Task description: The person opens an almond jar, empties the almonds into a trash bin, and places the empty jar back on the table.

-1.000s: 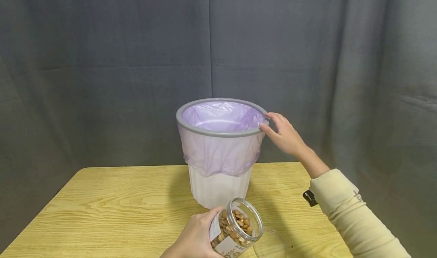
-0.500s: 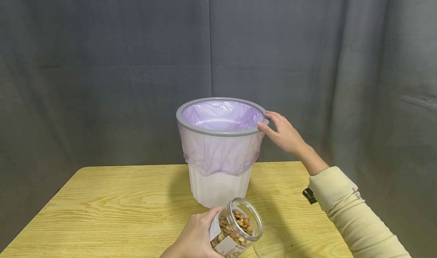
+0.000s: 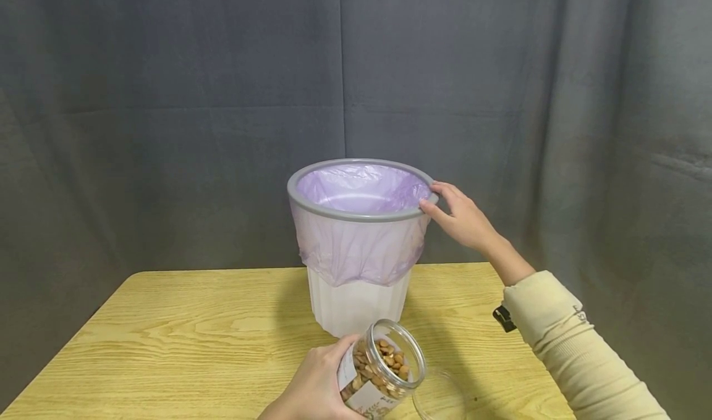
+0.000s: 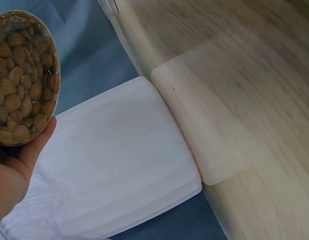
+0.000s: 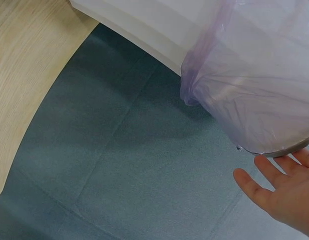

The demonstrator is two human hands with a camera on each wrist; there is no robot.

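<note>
- Little has shifted since a second ago: the clear plastic jar of almonds [image 3: 384, 367] in the lower centre of the head view has tipped slightly lower and leftward, and the right hand [image 3: 464, 219] has barely moved on the bin's rim.
- Left hand [image 3: 317, 386]: its grip is wrapped round the jar's labelled side, holding it off the worktop with the open mouth tilted up and toward the bin, so the almonds stay inside.
- Right hand: fingers nearly straight, thumb and fingertips [image 3: 431, 197] touching the grey ring at the centre-right of the frame; the grip is apart and seems to steady the bin.
- White ribbed plastic waste bin [image 3: 356, 306] stands upright at the far middle of the pale wooden worktop [image 3: 183, 333], just behind the jar.
- Lilac plastic liner bag [image 3: 356, 250] is folded over the bin's top and pinned by the grey plastic rim ring [image 3: 311, 210], which keeps it open.
- Grey cloth backdrop [image 3: 167, 99] hangs behind.
</note>
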